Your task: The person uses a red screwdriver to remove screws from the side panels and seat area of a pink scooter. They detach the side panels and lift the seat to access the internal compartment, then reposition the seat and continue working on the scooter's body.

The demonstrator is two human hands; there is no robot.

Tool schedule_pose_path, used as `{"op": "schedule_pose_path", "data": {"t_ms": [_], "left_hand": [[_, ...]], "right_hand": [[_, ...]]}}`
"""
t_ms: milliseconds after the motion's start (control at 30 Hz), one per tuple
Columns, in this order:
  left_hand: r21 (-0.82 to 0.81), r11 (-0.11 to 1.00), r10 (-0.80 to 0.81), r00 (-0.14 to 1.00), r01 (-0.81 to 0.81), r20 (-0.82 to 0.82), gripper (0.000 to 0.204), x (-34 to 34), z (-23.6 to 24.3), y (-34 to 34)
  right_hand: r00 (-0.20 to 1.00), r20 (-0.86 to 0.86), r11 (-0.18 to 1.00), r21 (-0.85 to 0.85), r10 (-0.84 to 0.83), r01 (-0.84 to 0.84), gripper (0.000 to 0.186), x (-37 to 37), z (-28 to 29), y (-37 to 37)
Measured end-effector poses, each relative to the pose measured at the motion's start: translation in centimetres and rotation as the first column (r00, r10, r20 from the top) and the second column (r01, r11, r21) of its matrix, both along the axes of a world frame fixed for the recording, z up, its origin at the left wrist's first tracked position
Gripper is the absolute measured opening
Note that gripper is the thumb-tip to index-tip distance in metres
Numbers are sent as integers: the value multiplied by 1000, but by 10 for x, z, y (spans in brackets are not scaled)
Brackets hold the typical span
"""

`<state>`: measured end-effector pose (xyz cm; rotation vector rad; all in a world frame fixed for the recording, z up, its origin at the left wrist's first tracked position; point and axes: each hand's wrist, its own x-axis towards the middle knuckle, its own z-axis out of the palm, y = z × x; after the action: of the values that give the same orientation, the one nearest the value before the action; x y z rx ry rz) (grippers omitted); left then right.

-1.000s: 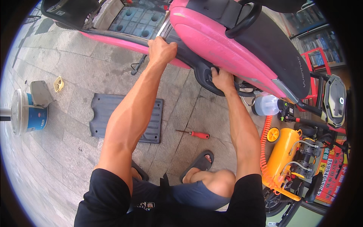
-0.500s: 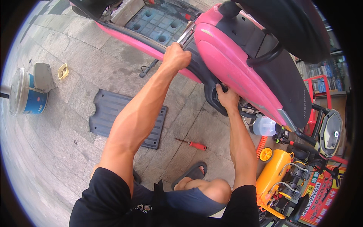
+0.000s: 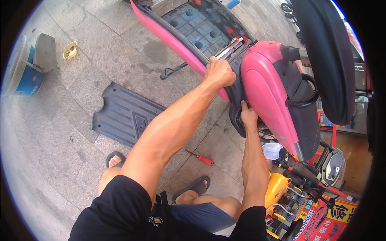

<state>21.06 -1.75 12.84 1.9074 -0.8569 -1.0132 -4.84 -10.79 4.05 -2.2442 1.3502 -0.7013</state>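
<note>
A pink scooter (image 3: 261, 72) with a black seat (image 3: 327, 56) fills the upper right. Its footboard compartment (image 3: 189, 28) is open, showing a moulded bluish-grey inside. My left hand (image 3: 220, 74) is closed on the black edge of the footboard, beside a pale metal strip (image 3: 231, 50). Lower and to the right, my right hand (image 3: 248, 114) grips the black plastic panel (image 3: 236, 118) below the pink bodywork, its thumb on top and its other fingers mostly hidden. A red-handled screwdriver (image 3: 204, 160) lies on the paving below my hands, and a grooved dark mat (image 3: 116, 116) lies left of it.
A bucket (image 3: 28, 80) with a grey piece beside it and a small yellow tray (image 3: 70, 49) are on the left. At lower right are a yellow air compressor (image 3: 273, 184), a clear plastic container (image 3: 272, 151), other vehicle parts and a red signboard (image 3: 325, 217).
The scooter and both my hands appear further right and lower as the view has shifted. Both hands keep their hold. My left foot now shows beside the mat.
</note>
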Motion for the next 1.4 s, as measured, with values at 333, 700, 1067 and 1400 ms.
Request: {"op": "schedule_pose_path", "data": {"t_ms": [333, 700, 1067, 1400], "left_hand": [[-84, 996, 8, 1000, -10, -21, 29, 7, -7, -6], [-212, 977, 3, 993, -29, -122, 33, 13, -21, 1], [-326, 926, 40, 906, -192, -421, 33, 10, -31, 18], [-264, 943, 8, 807, -202, -590, 34, 18, -34, 14]], "right_hand": [[984, 154, 989, 133, -88, 67, 21, 13, 11, 24], [980, -14, 969, 147, -199, 199, 14, 10, 22, 28], [983, 33, 973, 156, -178, 171, 14, -2, 16, 23], [983, 115, 989, 46, -146, 142, 7, 15, 18, 33]]}}
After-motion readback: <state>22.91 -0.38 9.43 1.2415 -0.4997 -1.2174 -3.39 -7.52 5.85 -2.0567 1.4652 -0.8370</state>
